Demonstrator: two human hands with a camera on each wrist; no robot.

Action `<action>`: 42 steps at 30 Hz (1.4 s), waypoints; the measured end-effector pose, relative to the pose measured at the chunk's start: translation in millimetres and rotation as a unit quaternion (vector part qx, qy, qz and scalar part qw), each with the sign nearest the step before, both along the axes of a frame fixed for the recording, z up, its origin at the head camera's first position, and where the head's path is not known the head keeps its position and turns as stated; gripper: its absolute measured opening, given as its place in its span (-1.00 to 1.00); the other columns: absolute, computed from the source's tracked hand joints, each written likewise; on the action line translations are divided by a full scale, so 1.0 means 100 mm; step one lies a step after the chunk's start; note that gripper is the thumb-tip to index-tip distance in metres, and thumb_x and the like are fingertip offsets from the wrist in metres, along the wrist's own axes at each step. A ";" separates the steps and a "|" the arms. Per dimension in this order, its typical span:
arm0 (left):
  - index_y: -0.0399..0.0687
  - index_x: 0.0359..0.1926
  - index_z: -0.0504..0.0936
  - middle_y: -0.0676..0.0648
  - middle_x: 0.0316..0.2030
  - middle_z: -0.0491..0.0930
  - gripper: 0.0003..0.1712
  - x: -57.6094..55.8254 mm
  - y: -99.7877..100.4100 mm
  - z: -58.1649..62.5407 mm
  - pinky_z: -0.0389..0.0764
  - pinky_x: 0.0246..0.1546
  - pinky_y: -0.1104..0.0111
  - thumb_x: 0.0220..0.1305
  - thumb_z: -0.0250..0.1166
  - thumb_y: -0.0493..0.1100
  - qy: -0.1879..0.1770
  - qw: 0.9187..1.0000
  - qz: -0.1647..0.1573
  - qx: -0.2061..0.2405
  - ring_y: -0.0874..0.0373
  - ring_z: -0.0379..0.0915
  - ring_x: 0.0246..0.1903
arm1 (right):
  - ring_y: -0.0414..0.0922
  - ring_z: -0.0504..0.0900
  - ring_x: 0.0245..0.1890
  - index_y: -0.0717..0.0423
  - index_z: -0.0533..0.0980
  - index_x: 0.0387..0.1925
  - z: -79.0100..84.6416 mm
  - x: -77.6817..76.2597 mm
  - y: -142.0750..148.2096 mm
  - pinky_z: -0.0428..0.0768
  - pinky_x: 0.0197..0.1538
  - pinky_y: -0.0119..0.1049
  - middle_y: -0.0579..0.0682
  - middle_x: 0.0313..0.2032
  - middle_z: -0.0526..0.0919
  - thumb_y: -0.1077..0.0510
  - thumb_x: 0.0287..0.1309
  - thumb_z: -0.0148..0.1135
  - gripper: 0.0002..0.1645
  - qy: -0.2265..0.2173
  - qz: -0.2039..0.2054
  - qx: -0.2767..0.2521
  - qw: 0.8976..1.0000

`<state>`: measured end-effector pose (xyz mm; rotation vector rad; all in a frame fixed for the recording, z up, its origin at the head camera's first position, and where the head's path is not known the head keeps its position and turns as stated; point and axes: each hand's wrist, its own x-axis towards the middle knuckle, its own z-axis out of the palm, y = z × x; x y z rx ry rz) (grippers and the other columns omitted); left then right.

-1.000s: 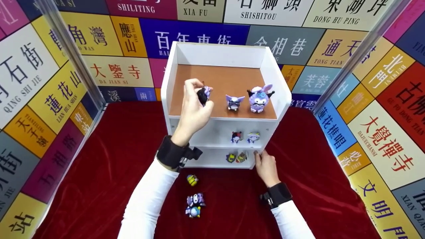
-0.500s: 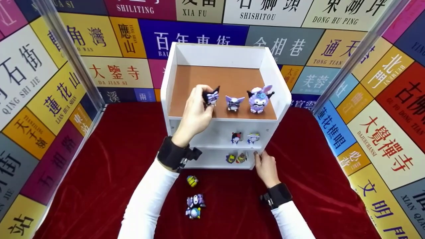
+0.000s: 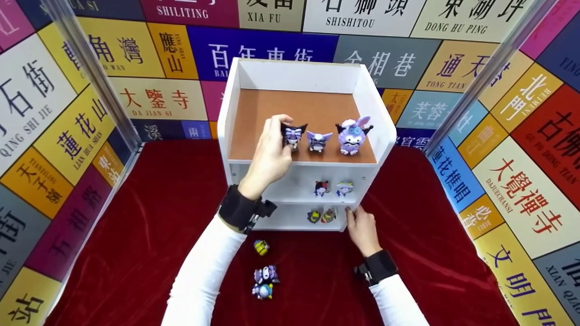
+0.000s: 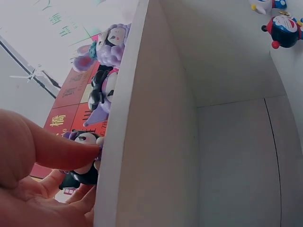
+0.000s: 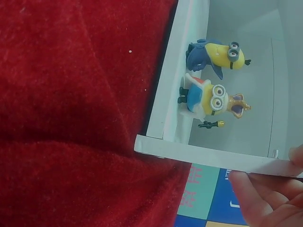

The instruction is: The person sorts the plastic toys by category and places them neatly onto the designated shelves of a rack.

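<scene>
My left hand [image 3: 271,156] pinches a black-and-purple figurine [image 3: 293,135] at the front of the brown top of a white shelf unit [image 3: 301,79]. In the left wrist view the thumb [image 4: 66,150] crosses the figurine's front, with fingers behind it. Just right of it stand a purple eared figurine [image 3: 318,141] and a larger fluffy lilac one [image 3: 351,138]. My right hand [image 3: 364,231] grips the unit's right side panel [image 5: 208,156] low down, thumb on one side and fingers on the other.
Two small figurines [image 3: 321,188] stand on the middle shelf. The bottom shelf holds two minion figurines [image 5: 215,101]. On the red velvet cloth [image 3: 136,253] lie a yellow minion [image 3: 261,247], a purple-black figurine [image 3: 266,273] and a blue one [image 3: 263,290]. Sign-covered walls [image 3: 385,56] surround the unit.
My left hand has moved the black-and-purple figurine right and slightly down, beside the purple eared one, and its face has turned to the front. My right hand has stayed at the panel.
</scene>
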<state>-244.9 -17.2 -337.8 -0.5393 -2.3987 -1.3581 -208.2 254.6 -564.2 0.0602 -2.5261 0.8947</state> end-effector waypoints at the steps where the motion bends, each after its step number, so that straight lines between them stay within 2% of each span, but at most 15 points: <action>1: -0.27 0.24 0.34 -0.26 0.17 0.42 -0.41 0.00 0.00 0.00 0.39 0.38 0.25 0.19 0.07 -0.61 -0.001 1.000 0.000 -0.001 -0.05 0.38 0.23 | 0.02 0.48 -0.61 0.25 0.50 -0.43 0.00 0.00 0.00 0.53 -0.50 0.00 0.05 -0.68 0.47 0.22 0.34 0.19 -0.78 0.001 0.001 -0.001 1.000; 8: -0.26 0.27 0.33 -0.26 0.21 0.40 -0.40 0.00 0.00 0.00 0.37 0.41 0.24 0.20 0.03 -0.61 -0.012 1.000 0.006 -0.009 -0.06 0.37 0.27 | 0.04 0.50 -0.60 0.27 0.53 -0.40 -0.01 -0.01 -0.02 0.54 -0.47 0.05 0.05 -0.70 0.47 0.23 0.33 0.20 -0.81 0.007 0.003 0.005 1.000; 15: -0.23 0.28 0.32 -0.25 0.23 0.38 -0.43 0.01 -0.01 0.00 0.42 0.36 0.21 0.26 0.01 -0.57 -0.016 1.000 0.014 -0.018 -0.05 0.37 0.25 | 0.00 0.47 -0.60 0.28 0.55 -0.35 -0.01 -0.02 -0.03 0.52 -0.48 -0.01 0.04 -0.69 0.47 0.24 0.33 0.20 -0.85 -0.002 0.006 0.001 1.000; 25: -0.23 0.29 0.35 -0.26 0.30 0.32 -0.44 0.04 -0.02 -0.01 0.43 0.37 0.21 0.28 0.02 -0.55 -0.005 0.999 0.023 -0.024 -0.07 0.37 0.27 | 0.02 0.47 -0.60 0.21 0.49 -0.46 0.00 -0.05 -0.04 0.51 -0.48 -0.01 0.03 -0.69 0.46 0.21 0.34 0.19 -0.77 -0.007 0.000 0.000 1.000; 28: -0.22 0.33 0.32 -0.27 0.38 0.23 -0.41 0.09 -0.01 -0.02 0.56 0.21 0.21 0.29 0.06 -0.53 0.008 0.999 0.029 -0.028 -0.09 0.48 0.11 | -0.01 0.47 -0.61 0.21 0.49 -0.45 0.00 -0.05 -0.04 0.50 -0.49 -0.05 0.04 -0.68 0.48 0.22 0.35 0.19 -0.78 -0.005 0.004 0.002 1.000; 29: -0.22 0.34 0.30 -0.29 0.41 0.19 -0.40 0.13 -0.01 -0.03 0.62 0.10 0.22 0.28 0.09 -0.52 0.018 0.999 0.032 -0.034 -0.09 0.51 0.03 | -0.01 0.47 -0.61 0.22 0.50 -0.44 0.00 -0.04 -0.03 0.50 -0.50 -0.07 0.04 -0.68 0.48 0.22 0.35 0.19 -0.78 -0.005 0.005 0.001 1.000; 32: -0.22 0.39 0.26 -0.34 0.48 0.08 -0.34 0.32 0.02 -0.07 0.70 -0.10 0.22 0.29 0.18 -0.44 0.071 0.993 0.055 -0.070 -0.13 0.55 0.01 | -0.05 0.45 -0.64 0.23 0.51 -0.44 -0.02 -0.02 -0.01 0.46 -0.54 -0.14 0.03 -0.69 0.48 0.22 0.35 0.18 -0.78 -0.005 0.004 0.002 1.000; 34: -0.22 0.43 0.22 -0.36 0.51 0.04 -0.28 0.50 0.02 -0.10 0.72 -0.23 0.26 0.28 0.24 -0.39 0.111 0.987 0.074 -0.095 -0.16 0.51 0.14 | -0.06 0.44 -0.65 0.23 0.51 -0.45 -0.03 -0.01 0.00 0.45 -0.55 -0.16 0.03 -0.70 0.48 0.23 0.35 0.18 -0.77 -0.002 0.003 0.004 1.000; 36: -0.23 0.45 0.20 -0.34 0.51 0.06 -0.25 0.68 0.00 -0.13 0.73 -0.20 0.29 0.29 0.27 -0.34 0.150 0.978 0.089 -0.111 -0.17 0.32 0.36 | -0.06 0.45 -0.65 0.23 0.50 -0.46 -0.04 -0.01 0.01 0.45 -0.55 -0.17 0.04 -0.71 0.48 0.23 0.35 0.19 -0.76 0.000 0.001 0.008 1.000; 38: -0.24 0.43 0.24 -0.31 0.47 0.17 -0.25 0.83 -0.05 -0.19 0.74 -0.19 0.30 0.26 0.31 -0.33 0.191 0.970 0.100 -0.110 -0.14 0.28 0.39 | -0.04 0.46 -0.65 0.23 0.50 -0.47 -0.03 -0.02 0.01 0.45 -0.55 -0.16 0.05 -0.70 0.49 0.22 0.35 0.19 -0.76 0.004 0.001 0.009 1.000; 40: -0.27 0.34 0.36 -0.29 0.34 0.35 -0.34 0.95 -0.12 -0.30 0.73 -0.09 0.26 0.22 0.33 -0.33 0.229 0.962 0.104 -0.102 -0.12 0.32 0.35 | -0.04 0.47 -0.65 0.23 0.50 -0.46 -0.03 -0.02 0.01 0.46 -0.55 -0.15 0.06 -0.70 0.50 0.22 0.35 0.19 -0.76 0.006 0.003 0.009 1.000; 42: -0.23 0.19 0.52 -0.22 0.15 0.53 -0.48 1.05 -0.18 -0.45 0.74 -0.10 0.25 0.19 0.36 -0.33 0.245 0.958 0.101 -0.106 -0.05 0.50 0.15 | -0.05 0.48 -0.66 0.23 0.50 -0.46 -0.03 -0.02 0.02 0.46 -0.56 -0.16 0.05 -0.70 0.51 0.23 0.35 0.18 -0.76 0.006 0.005 0.008 1.000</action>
